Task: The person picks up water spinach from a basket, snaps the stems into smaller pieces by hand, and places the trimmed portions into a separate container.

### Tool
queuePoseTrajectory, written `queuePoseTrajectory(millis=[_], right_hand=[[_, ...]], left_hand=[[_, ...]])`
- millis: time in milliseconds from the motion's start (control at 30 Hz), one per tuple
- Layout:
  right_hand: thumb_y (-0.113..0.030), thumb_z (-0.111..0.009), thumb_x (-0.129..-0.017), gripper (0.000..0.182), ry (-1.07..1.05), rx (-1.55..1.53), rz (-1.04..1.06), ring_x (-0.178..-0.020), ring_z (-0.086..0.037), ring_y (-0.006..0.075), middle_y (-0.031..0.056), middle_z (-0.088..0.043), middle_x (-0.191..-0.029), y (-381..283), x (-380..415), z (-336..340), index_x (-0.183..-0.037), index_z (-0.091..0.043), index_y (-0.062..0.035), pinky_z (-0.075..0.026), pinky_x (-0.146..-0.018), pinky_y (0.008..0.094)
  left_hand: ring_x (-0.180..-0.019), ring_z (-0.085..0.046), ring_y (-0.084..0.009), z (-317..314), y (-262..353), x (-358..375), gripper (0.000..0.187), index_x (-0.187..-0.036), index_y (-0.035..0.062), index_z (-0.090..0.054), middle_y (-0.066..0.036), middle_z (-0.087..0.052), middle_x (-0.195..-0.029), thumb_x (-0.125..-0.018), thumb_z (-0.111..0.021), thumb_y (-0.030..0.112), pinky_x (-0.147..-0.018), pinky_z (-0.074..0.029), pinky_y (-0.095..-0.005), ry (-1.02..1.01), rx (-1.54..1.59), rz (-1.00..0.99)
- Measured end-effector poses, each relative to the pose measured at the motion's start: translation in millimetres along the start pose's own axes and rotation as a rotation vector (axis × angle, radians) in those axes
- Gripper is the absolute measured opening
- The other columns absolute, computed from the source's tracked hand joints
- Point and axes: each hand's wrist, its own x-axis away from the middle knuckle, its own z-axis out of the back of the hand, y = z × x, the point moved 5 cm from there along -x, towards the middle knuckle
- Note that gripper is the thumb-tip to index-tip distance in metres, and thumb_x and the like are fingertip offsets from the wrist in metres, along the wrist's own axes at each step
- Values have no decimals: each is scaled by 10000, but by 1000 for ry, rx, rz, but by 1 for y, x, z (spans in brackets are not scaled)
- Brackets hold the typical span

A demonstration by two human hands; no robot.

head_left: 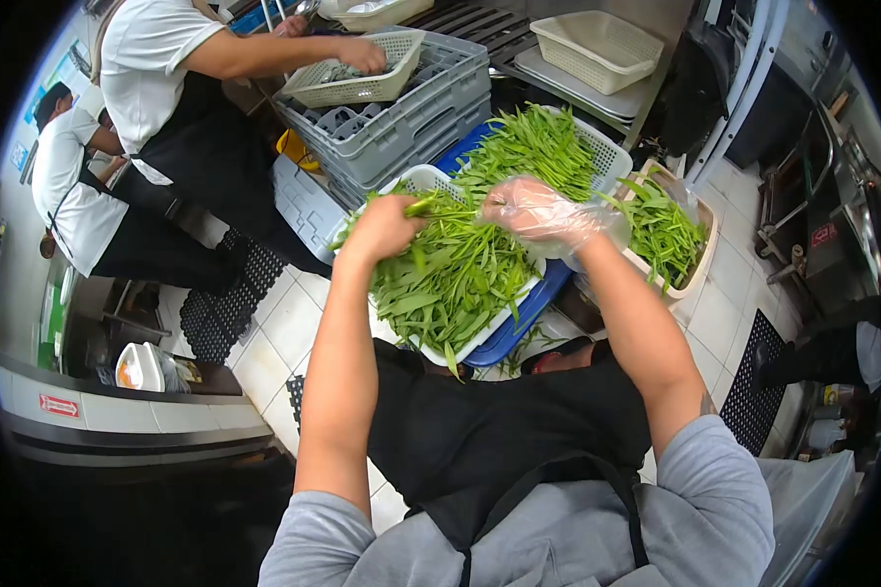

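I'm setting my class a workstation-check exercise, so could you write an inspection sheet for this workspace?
Surface: white basket over a blue tray, above tiled floor.
Job's things: leafy greens heap the basket; more fill a perforated basket behind and a beige tub at right.
Clutter: loose greens near the feet; stacked grey racks close by.
Hands: left hand grips stems; right hand, in clear plastic, curled at the stems, grip unclear.
Cables: nothing seen.
Surroundings: two co-workers at left, the nearer reaching into a basket; black mats.
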Motion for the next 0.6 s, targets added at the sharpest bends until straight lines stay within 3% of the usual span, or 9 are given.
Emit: queuePoseTrajectory(millis=[67, 100, 200, 233, 267, 333, 467, 500, 600], right_hand=[[-344, -603, -930, 348, -81, -10, -9, -1029, -668, 371, 196, -724, -1060, 6, 1, -1, -1008, -753, -40, -515, -930, 450], [-338, -603, -925, 343, -92, 8, 5, -1023, -668, 369, 196, -724, -1058, 9, -1, -3, -1004, -754, -41, -515, -929, 450], [-322, -605, -913, 329, -84, 36, 48, -1007, -670, 363, 198, -721, -1050, 21, -5, -11, -990, -755, -40, -515, -922, 449], [-318, -608, -911, 326, -55, 28, 62, -1003, -670, 362, 200, -719, -1046, 21, -5, -14, -986, -754, -37, -516, -918, 448], [-314, -610, -908, 322, -27, 21, 78, -999, -671, 361, 201, -718, -1041, 20, -5, -16, -982, -753, -34, -517, -913, 447], [-294, -613, -911, 305, -45, -33, 41, -992, -673, 361, 199, -715, -1024, 14, -6, -15, -982, -744, -27, -521, -894, 446], [-264, -621, -924, 280, 23, -74, 159, -947, -677, 367, 196, -707, -975, 6, 1, -14, -1007, -731, -21, -525, -854, 454], [-219, -628, -900, 197, 79, -84, 256, -891, -686, 370, 172, -704, -933, 3, 5, -12, -948, -724, -54, -545, -803, 466], [-186, -632, -860, 125, 293, 350, 227, -846, -692, 370, 151, -698, -881, -12, 20, -19, -840, -690, -78, -563, -745, 472]], left_hand=[[-1112, -659, -418, 12, -12, 4, 393, -1231, 96, -732, -232, -683, -1179, -856, -752, 212, -976, -526, -497, 198, -115, 58], [-1109, -664, -402, 26, 0, 16, 385, -1210, 76, -730, -204, -689, -1174, -840, -765, 174, -956, -537, -486, 401, -130, 116], [-1081, -677, -389, 49, 37, 37, 352, -1171, 67, -732, -180, -701, -1137, -832, -766, 152, -932, -550, -471, 601, 14, 25], [-1033, -693, -384, 41, 47, 40, 311, -1135, 75, -739, -177, -715, -1109, -825, -738, 105, -915, -558, -457, 590, 72, -113], [-991, -705, -373, 29, 59, 41, 296, -1124, 84, -742, -178, -731, -1075, -832, -692, 81, -908, -558, -462, 448, 69, -198], [-1017, -692, -396, 3, 76, 40, 284, -1118, 43, -739, -202, -731, -1085, -842, -694, 90, -909, -549, -454, 249, 64, -252], [-1017, -688, -404, -22, 65, 26, 270, -1104, 67, -740, -196, -735, -1077, -847, -667, 107, -919, -541, -489, 96, -14, -199], [-1008, -689, -405, -20, 65, 28, 258, -1091, 77, -738, -195, -736, -1062, -847, -663, 116, -909, -542, -498, 101, -6, -201], [-1003, -687, -411, -17, 75, 33, 233, -1073, 82, -727, -203, -738, -1036, -858, -647, 119, -910, -540, -507, 84, -192, -138]])
